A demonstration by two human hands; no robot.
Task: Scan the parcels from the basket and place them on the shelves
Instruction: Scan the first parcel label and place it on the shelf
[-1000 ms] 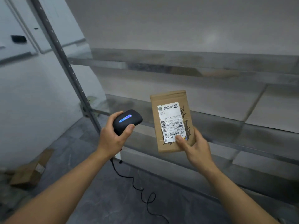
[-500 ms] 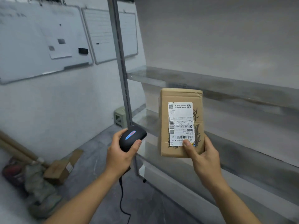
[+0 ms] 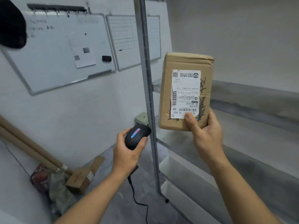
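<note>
Leftmost, whiteboards (image 3: 64, 50) hang on the wall above cardboard tubes (image 3: 29, 147) leaning in the floor corner. Nearer the middle, the left hand (image 3: 127, 152) grips a black scanner (image 3: 136, 136) just left of the shelf upright (image 3: 145, 78). Right of that post, the right hand (image 3: 205, 135) holds a cardboard parcel (image 3: 186, 92) upright by its lower edge, above the bare shelf (image 3: 242, 143).

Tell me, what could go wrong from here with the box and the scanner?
The right hand grips the box only at its bottom edge, so it may tip or slip. Its thumb covers part of the label, which might spoil the scan. The scanner cable hangs by the shelf post and could snag.
</note>
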